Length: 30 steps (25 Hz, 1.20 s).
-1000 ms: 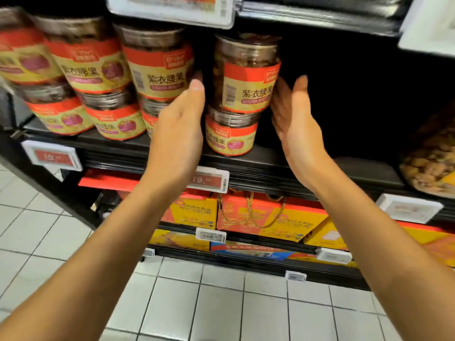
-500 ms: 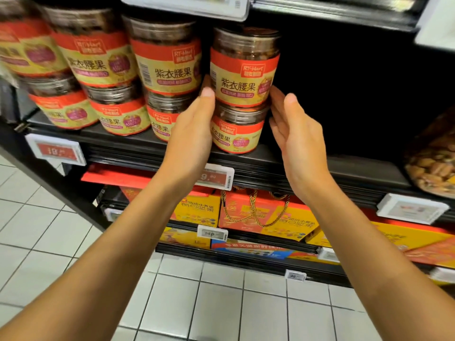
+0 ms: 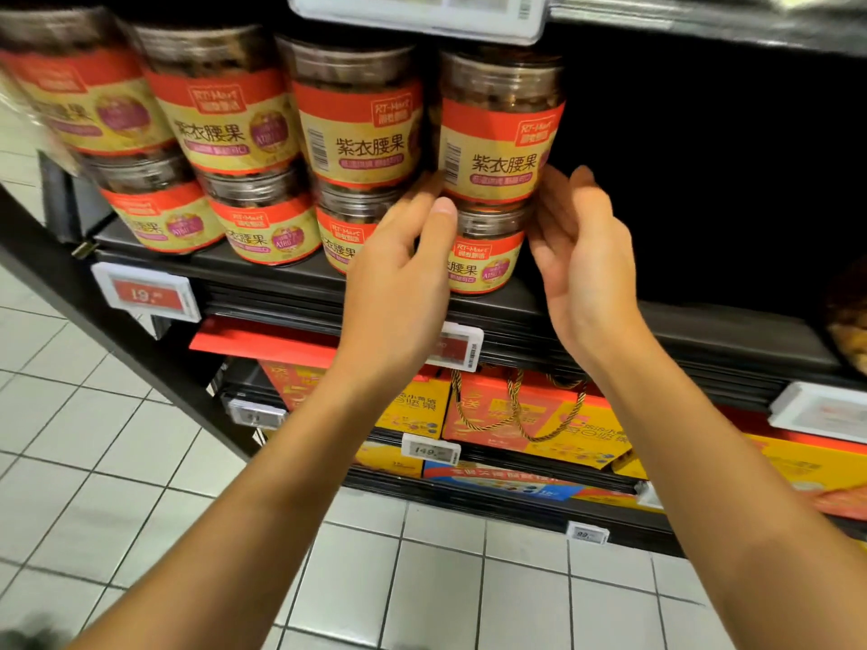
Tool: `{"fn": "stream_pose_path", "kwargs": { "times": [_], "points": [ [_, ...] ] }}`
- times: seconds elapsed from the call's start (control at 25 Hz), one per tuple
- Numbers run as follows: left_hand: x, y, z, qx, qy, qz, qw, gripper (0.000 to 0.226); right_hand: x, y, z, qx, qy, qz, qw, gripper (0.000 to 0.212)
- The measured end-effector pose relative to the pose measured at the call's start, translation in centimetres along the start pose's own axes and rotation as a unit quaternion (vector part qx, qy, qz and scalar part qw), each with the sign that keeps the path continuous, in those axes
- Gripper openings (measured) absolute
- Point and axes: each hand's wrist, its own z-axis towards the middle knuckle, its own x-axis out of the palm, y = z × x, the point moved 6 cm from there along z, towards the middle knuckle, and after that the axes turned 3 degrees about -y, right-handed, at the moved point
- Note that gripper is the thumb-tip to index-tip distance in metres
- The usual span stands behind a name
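The upper jar (image 3: 501,133), clear plastic with a red-and-yellow label, stands upright at upper centre of the frame. It is stacked on the matching lower jar (image 3: 488,260), rightmost on the shelf (image 3: 703,330).

I see a red and cream label with black characters and a purple strip on the top right jar (image 3: 499,152). The shelf (image 3: 516,316) is black, its price tag (image 3: 145,293) red, the boxes (image 3: 474,415) orange and yellow, the floor (image 3: 140,462) white tiles in a grey grid.
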Motion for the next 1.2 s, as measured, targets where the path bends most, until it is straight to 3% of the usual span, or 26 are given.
{"fn": "stream_pose_path", "kwargs": {
  "times": [0.24,0.36,0.48,0.56,0.68,0.8,0.92,1.08,1.2],
  "points": [
    [-0.3,0.5,0.0,-0.017,-0.014,-0.051,0.998,0.033,-0.1,-0.2,0.3,-0.025,-0.011,0.011,1.000,0.020],
    [-0.2,0.8,-0.2,-0.032,-0.022,-0.068,0.997,0.040,-0.6,0.1,0.4,-0.027,-0.008,-0.047,0.998,0.019],
    [-3.2,1.6,-1.4,-0.026,-0.116,-0.076,0.990,0.034,-1.7,1.9,-1.7,-0.078,-0.062,-0.158,0.982,0.023],
    [-6.2,1.9,-1.5,-0.019,-0.183,-0.074,0.980,0.033,0.3,3.2,-4.0,-0.154,-0.031,-0.200,0.967,0.029],
    [-8.6,1.8,0.5,-0.032,-0.196,-0.058,0.978,0.043,6.8,1.6,-5.0,-0.091,0.078,-0.266,0.956,0.035],
    [-8.6,1.3,2.1,-0.045,-0.160,-0.012,0.986,0.050,9.8,0.2,-3.8,-0.031,0.024,-0.333,0.942,0.036],
    [-7.5,1.1,2.8,-0.042,-0.112,0.011,0.993,0.053,9.9,-0.3,-3.8,-0.031,-0.036,-0.324,0.945,0.036],
    [-8.2,1.5,2.9,-0.051,-0.136,-0.006,0.989,0.060,10.4,-1.0,-4.9,-0.028,-0.037,-0.222,0.974,0.046],
    [-8.4,2.1,2.3,-0.060,-0.138,-0.019,0.988,0.057,9.9,-1.2,-5.0,-0.015,-0.036,-0.212,0.976,0.046]
  ]
}}
